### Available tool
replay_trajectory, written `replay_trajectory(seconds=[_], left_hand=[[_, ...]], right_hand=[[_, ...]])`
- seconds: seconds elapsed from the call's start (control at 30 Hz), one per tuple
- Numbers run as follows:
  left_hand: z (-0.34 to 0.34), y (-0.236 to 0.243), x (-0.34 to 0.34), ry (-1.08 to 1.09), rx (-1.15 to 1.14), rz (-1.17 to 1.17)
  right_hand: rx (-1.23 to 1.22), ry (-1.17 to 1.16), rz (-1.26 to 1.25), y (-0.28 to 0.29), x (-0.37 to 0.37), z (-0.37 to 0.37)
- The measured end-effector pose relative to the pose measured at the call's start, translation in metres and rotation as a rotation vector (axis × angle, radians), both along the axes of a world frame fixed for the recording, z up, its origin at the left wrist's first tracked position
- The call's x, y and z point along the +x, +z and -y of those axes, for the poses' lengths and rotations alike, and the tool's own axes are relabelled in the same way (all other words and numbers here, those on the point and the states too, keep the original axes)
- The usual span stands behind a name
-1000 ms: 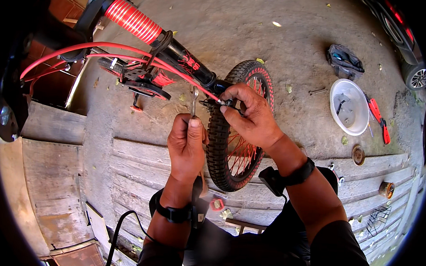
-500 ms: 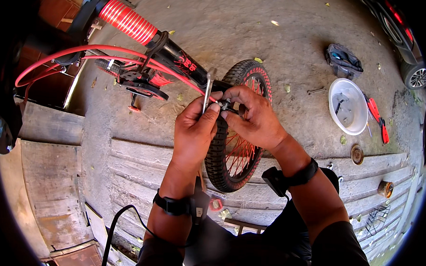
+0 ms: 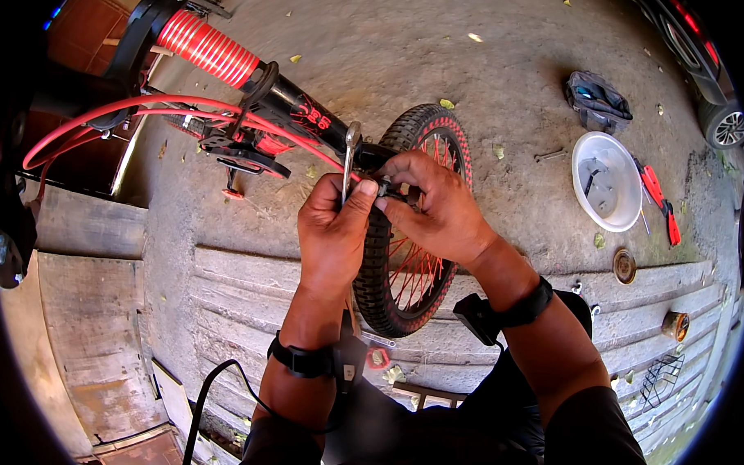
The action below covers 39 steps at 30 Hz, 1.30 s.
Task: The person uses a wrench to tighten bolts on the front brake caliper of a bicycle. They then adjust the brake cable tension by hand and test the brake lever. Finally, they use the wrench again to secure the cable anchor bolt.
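Observation:
A small black and red bicycle [image 3: 298, 115] stands in front of me, its rear wheel [image 3: 412, 258] with red spokes pointing toward me. My left hand [image 3: 331, 231] grips a thin metal wrench [image 3: 350, 154] that stands upright next to the frame above the tyre. My right hand [image 3: 434, 206] pinches a small dark part at the top of the wheel, right beside the left thumb. Both wrists wear black bands, and the two hands touch each other over the tyre.
A white bucket [image 3: 607, 187] with tools inside sits on the concrete at the right, with red-handled pliers [image 3: 660, 197] beside it and a dark bag [image 3: 598, 97] behind. A car [image 3: 713, 72] is at the far right. Worn steps run below the wheel.
My left hand rose from below the frame up to the top of the tyre with the wrench, meeting my right hand. The right hand stayed at the wheel.

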<state>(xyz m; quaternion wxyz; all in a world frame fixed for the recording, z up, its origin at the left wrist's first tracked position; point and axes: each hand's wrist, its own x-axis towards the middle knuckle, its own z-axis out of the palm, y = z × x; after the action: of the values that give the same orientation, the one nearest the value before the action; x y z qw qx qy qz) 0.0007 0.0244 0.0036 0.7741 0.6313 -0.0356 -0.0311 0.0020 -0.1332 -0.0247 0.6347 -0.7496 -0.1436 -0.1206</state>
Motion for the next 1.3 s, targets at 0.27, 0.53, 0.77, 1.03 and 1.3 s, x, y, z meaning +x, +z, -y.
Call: replay_trajectory(seconds=[0.27, 0.53, 0.77, 1.03, 1.3], left_hand=[[-0.0053, 0.0036, -0.0003, -0.084, -0.032, -0.084], [-0.001, 0.0016, 0.0029, -0.052, 0.004, 0.001], [0.0021, 0.0001, 0.0024, 0.012, 0.004, -0.026], [-0.0056, 0.0034, 0.0052, -0.065, 0.041, -0.072], [0.0011, 0.0018, 0.0055, -0.031, 0.021, -0.006]], right_hand=[[-0.012, -0.016, -0.005, 0.0051, -0.0014, -0.0002], [-0.024, -0.022, -0.008, 0.0073, -0.0032, -0.0004], [-0.012, -0.018, -0.051, 0.0067, -0.0058, -0.0009], [-0.045, 0.014, -0.012, 0.0009, -0.0044, 0.0019], [-0.027, 0.035, -0.024, 0.001, -0.0048, 0.0029]])
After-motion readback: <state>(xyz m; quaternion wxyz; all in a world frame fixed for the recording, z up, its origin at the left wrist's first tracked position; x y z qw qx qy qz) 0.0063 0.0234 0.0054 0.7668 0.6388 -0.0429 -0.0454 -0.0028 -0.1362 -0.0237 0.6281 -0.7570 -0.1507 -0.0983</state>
